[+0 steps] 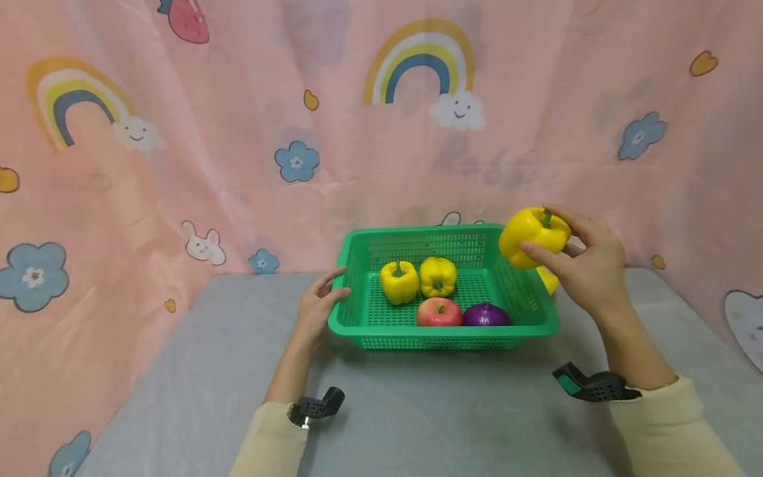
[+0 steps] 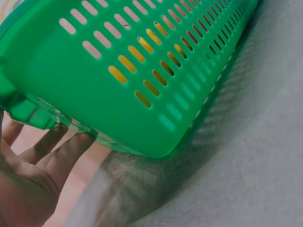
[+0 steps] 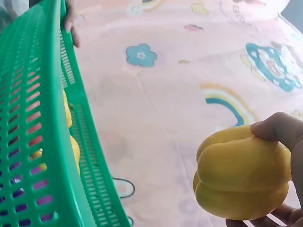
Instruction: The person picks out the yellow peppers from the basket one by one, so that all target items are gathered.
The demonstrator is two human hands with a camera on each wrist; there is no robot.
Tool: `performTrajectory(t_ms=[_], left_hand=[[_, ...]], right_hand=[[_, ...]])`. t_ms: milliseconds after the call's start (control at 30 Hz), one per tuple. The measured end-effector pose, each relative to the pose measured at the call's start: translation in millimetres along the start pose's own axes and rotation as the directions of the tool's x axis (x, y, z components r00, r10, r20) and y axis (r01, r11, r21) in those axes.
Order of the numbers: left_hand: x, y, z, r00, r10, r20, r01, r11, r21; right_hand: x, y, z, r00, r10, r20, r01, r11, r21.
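My right hand (image 1: 587,262) holds a yellow bell pepper (image 1: 527,235) between thumb and fingers, above the right end of a green plastic basket (image 1: 441,332). In the right wrist view the same bell pepper (image 3: 241,172) is off to the side of the basket wall. My left hand (image 1: 316,305) grips the basket's left end, thumb over the rim; its fingers (image 2: 71,153) press the outer wall in the left wrist view. Inside the basket lie two yellow bell peppers, one upright (image 1: 399,283) and one tipped (image 1: 438,277), a red apple (image 1: 440,313) and a purple onion (image 1: 487,315).
Another yellow object (image 1: 549,281) shows just outside the basket's right end, mostly hidden by the rim and the raised hand. The basket stands on a grey-covered table (image 1: 417,411). A pink patterned curtain (image 1: 238,132) hangs close behind it.
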State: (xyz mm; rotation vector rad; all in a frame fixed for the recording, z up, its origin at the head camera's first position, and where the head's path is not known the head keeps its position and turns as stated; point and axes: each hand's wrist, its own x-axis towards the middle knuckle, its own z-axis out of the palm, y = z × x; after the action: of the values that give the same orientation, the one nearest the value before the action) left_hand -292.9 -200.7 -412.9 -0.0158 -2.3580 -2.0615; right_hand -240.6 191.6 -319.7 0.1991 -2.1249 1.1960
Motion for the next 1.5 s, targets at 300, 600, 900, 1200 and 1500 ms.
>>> performTrajectory(t_ms=[300, 600, 900, 1200, 1500], left_hand=[[0.5, 4.1, -3.4, 1.000, -0.010, -0.006, 0.010, 1.000, -0.010], [-0.4, 3.7, 1.7, 1.000, -0.009, -0.012, 0.008, 1.000, -0.018], [1.2, 3.9, 1.9, 1.000, -0.010, -0.016, 0.009, 0.999, -0.041], [0.3, 2.0, -0.5, 1.000, -0.011, -0.008, 0.011, 1.000, -0.022], [0.5, 1.9, 0.1, 1.000, -0.007, -0.008, 0.006, 1.000, -0.019]], right_hand=[[9.1, 15.2, -10.4, 0.999, 0.018, -0.050, -0.021, 0.998, -0.063], [16.9, 40.6, -28.0, 0.993, 0.090, -0.080, -0.098, 0.989, -0.110], [18.2, 60.0, -30.2, 0.986, 0.130, -0.103, -0.150, 0.964, -0.219], [15.2, 86.1, -26.8, 0.981, 0.142, -0.136, -0.174, 0.948, -0.266], [10.9, 112.0, -25.6, 0.981, 0.138, -0.138, -0.172, 0.943, -0.285]])
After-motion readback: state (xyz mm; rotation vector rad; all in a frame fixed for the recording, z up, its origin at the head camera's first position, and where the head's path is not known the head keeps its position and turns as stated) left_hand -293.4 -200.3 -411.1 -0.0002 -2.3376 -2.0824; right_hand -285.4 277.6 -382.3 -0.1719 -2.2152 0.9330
